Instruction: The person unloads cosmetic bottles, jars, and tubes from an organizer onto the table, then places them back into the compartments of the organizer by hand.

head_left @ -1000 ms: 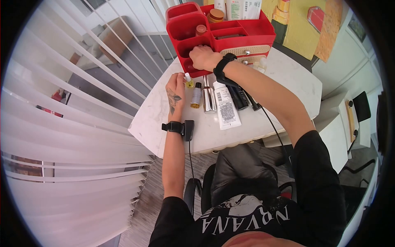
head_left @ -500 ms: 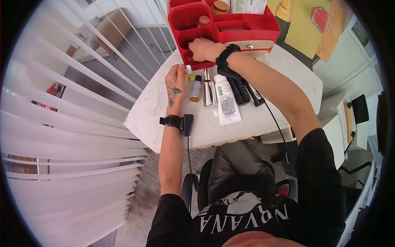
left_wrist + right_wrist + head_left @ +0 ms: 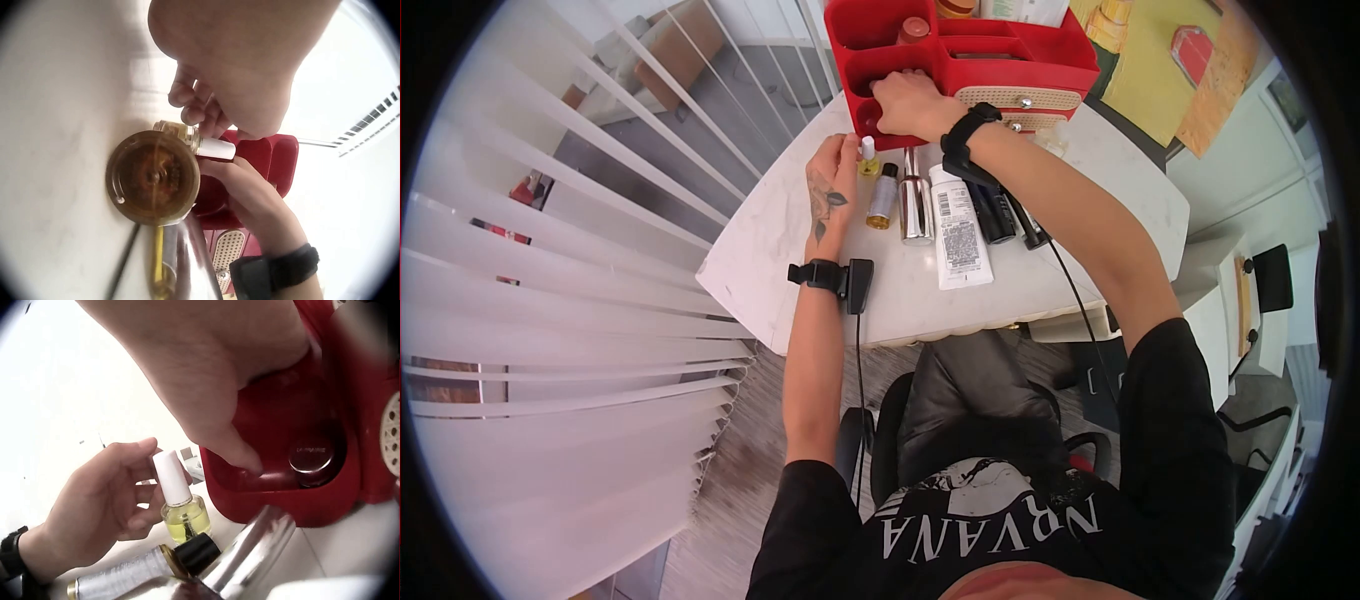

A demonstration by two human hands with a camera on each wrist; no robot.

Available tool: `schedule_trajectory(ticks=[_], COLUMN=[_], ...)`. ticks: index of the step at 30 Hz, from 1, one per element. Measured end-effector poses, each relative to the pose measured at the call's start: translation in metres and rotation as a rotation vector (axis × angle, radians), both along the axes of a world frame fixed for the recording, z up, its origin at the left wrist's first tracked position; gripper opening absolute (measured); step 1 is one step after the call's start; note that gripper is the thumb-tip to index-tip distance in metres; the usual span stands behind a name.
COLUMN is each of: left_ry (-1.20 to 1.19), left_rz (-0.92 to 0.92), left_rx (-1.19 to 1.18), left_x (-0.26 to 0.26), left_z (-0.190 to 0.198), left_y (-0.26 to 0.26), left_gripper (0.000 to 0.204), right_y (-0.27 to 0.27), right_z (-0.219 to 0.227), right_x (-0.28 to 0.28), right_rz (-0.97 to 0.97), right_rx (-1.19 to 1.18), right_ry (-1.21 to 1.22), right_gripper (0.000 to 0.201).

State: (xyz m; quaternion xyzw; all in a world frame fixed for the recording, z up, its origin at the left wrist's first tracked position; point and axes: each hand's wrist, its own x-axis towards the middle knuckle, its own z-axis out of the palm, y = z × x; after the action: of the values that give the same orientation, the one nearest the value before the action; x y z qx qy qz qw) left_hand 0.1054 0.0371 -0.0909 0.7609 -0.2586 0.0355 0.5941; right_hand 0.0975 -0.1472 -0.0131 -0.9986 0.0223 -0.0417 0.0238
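My right hand [image 3: 912, 105] reaches down into a front compartment of the red organizer [image 3: 281, 509]. Its thumb shows inside the compartment; the other fingers are hidden, so I cannot tell whether they hold anything. Beside the thumb sits a dark round cap [image 3: 312, 459] with a silver rim. My left hand [image 3: 103, 506] rests at the table's left, fingers loosely bent, right by a small glass bottle [image 3: 187, 519] of yellow liquid with a white cap. Next to that bottle stand a black-capped bottle [image 3: 882, 200], a silver bottle [image 3: 916, 210] and a white tube [image 3: 962, 235].
Black tubes [image 3: 996, 215] lie right of the white tube, under the right wrist strap. A pink-topped item [image 3: 913, 30] stands in the compartment behind. Woven-front drawers [image 3: 1000, 97] face the right forearm. White blinds [image 3: 600, 300] hang along the table's left.
The head view has shifted, so the table and organizer sit higher in it. Both hands keep nearly the same places beside the bottles and in the organizer.
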Motion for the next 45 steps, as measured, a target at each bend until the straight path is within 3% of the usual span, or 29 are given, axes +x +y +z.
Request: schedule_trajectory(ticks=[7, 13, 22, 30, 35, 45], left_ry=[0.020, 0.006, 0.027, 0.016, -0.020, 0.044], left_rz=[-0.010, -0.017, -0.011, -0.006, -0.016, -0.020], left_rx=[0.080, 0.074, 0.044, 0.068, -0.083, 0.013], left_x=[-0.001, 0.000, 0.000, 0.000, 0.004, 0.006], left_z=[0.005, 0.001, 0.001, -0.002, -0.010, -0.007], left_y=[0.000, 0.001, 0.000, 0.000, -0.004, 0.001], left_gripper=[0.037, 0.036, 0.036, 0.036, 0.037, 0.036], right_y=[-0.004, -0.009, -0.001, 0.003, 0.008, 0.010], right_z=[0.000, -0.003, 0.010, 0.034, 0.041, 0.047], right_x=[0.012, 0.012, 0.009, 0.007, 0.009, 0.013], right_rz=[-0.063, 0.030, -0.063, -0.082, -0.144, -0.175], right_rx=[0.021, 0.023, 0.048, 0.142, 0.140, 0.083], right_ry=[0.028, 0.041, 0.083, 0.341, 0.390, 0.520], right_gripper=[0.041, 0.045, 0.050, 0.048, 0.051, 0.057])
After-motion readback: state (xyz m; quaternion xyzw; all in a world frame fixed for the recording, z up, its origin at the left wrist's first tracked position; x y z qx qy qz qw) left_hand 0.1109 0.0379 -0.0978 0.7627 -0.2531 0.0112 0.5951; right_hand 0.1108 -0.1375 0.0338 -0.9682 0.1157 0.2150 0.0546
